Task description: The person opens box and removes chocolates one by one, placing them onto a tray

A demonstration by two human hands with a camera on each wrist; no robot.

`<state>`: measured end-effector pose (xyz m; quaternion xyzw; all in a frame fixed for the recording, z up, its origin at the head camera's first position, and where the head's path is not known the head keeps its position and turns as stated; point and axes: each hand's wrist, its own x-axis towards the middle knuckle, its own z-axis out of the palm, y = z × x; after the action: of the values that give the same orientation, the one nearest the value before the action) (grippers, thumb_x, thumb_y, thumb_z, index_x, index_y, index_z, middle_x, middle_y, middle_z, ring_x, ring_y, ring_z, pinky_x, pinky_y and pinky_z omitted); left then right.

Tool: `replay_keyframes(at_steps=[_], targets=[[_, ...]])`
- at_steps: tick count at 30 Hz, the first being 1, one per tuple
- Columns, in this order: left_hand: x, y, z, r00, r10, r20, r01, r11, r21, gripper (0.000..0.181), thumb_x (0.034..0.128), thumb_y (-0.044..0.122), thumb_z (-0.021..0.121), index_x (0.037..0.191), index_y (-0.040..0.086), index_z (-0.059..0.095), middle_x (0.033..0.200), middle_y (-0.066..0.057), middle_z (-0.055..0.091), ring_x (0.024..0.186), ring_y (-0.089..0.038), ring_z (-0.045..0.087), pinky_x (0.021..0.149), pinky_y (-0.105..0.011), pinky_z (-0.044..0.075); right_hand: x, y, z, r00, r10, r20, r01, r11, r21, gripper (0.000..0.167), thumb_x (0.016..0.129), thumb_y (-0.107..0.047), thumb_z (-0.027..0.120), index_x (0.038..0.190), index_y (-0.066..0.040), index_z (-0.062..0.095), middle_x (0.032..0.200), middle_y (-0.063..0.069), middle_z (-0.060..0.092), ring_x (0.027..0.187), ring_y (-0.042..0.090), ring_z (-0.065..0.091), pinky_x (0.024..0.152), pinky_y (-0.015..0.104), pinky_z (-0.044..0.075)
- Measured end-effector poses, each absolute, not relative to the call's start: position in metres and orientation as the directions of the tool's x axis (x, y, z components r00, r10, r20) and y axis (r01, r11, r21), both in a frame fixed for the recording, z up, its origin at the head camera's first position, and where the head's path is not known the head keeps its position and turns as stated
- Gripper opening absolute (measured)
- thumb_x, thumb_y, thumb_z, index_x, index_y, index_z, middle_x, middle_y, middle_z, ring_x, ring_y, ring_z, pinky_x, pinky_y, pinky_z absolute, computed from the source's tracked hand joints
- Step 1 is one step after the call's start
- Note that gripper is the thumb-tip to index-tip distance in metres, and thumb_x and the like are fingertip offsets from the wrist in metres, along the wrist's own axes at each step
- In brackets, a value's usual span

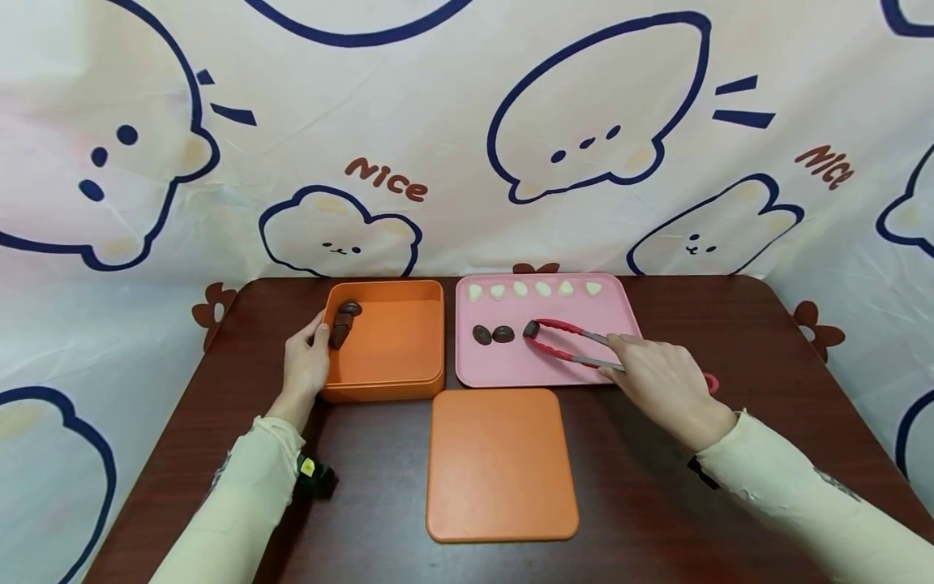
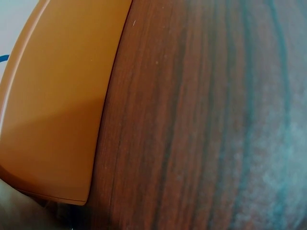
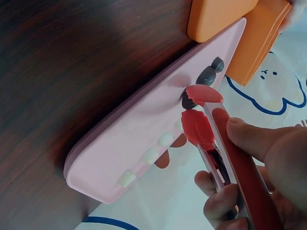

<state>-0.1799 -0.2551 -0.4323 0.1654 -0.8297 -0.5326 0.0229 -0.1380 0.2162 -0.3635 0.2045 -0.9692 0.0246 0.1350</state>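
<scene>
My right hand (image 1: pixel 662 388) grips red-tipped tongs (image 1: pixel 576 358), whose tips hold a dark chocolate piece (image 1: pixel 531 329) over the pink tray (image 1: pixel 481 371). Two dark oval pieces (image 1: pixel 503 334) lie on the tray left of the tips, and a row of several white pieces (image 1: pixel 543 289) runs along its back edge. In the right wrist view, thumb and fingers wrap the tong handles (image 3: pixel 240 167). My left hand (image 1: pixel 306 365) holds the left wall of the orange box (image 1: pixel 394 341), its thumb at the rim. Several dark pieces (image 1: pixel 342 324) sit inside the box along its left side.
An orange square lid (image 1: pixel 502 466) lies flat on the dark wooden table (image 1: pixel 365 519), in front of the pink tray. The box stands directly left of the tray. A patterned cloth (image 1: pixel 452 122) hangs behind and at both sides of the table.
</scene>
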Motion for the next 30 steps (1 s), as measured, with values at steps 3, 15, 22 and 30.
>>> replay_keyframes(at_steps=[3, 15, 22, 30], targets=[[-0.1804, -0.2551, -0.4327, -0.943, -0.304, -0.136, -0.251, 0.38, 0.89, 0.048, 0.1114, 0.03, 0.033, 0.158, 0.022, 0.035, 0.164, -0.011, 0.034, 0.153, -0.031, 0.028, 0.124, -0.051, 0.028, -0.138, 0.2157, -0.3636, -0.877, -0.394, 0.276, -0.408, 0.913, 0.007, 0.034, 0.081, -0.024, 0.085, 0.08, -0.011, 0.054, 0.057, -0.002, 0.044, 0.047, 0.018, 0.044, 0.04, 0.034, 0.035], [-0.1795, -0.2559, -0.43, -0.947, -0.286, -0.147, -0.253, 0.381, 0.89, 0.049, 0.1116, 0.03, 0.03, 0.159, 0.021, 0.032, 0.165, -0.009, 0.031, 0.155, -0.03, 0.024, 0.126, -0.05, 0.024, -0.1355, 0.2155, -0.3612, -0.856, -0.4, 0.328, -0.417, 0.909, 0.022, 0.032, 0.08, -0.027, 0.086, 0.085, -0.011, 0.059, 0.055, -0.001, 0.045, 0.046, 0.02, 0.047, 0.038, 0.038, 0.037], [-0.1803, -0.2567, -0.4296, -0.951, -0.278, -0.133, -0.238, 0.388, 0.89, 0.05, 0.1118, 0.031, 0.03, 0.16, 0.018, 0.03, 0.166, -0.007, 0.029, 0.155, -0.029, 0.023, 0.127, -0.05, 0.022, -0.1397, 0.2115, -0.3612, -0.869, -0.39, 0.303, -0.408, 0.913, 0.005, 0.038, 0.083, -0.026, 0.084, 0.073, -0.015, 0.049, 0.053, -0.003, 0.039, 0.045, 0.016, 0.039, 0.039, 0.032, 0.031], [-0.1796, -0.2555, -0.4303, -0.947, -0.288, -0.141, -0.25, 0.388, 0.887, 0.049, 0.1116, 0.03, 0.031, 0.159, 0.02, 0.032, 0.165, -0.009, 0.031, 0.155, -0.03, 0.024, 0.127, -0.05, 0.023, -0.1434, 0.2069, -0.3575, -0.873, -0.398, 0.282, -0.414, 0.91, 0.0, 0.035, 0.085, -0.026, 0.082, 0.074, -0.014, 0.052, 0.054, -0.003, 0.041, 0.044, 0.015, 0.04, 0.039, 0.03, 0.03]])
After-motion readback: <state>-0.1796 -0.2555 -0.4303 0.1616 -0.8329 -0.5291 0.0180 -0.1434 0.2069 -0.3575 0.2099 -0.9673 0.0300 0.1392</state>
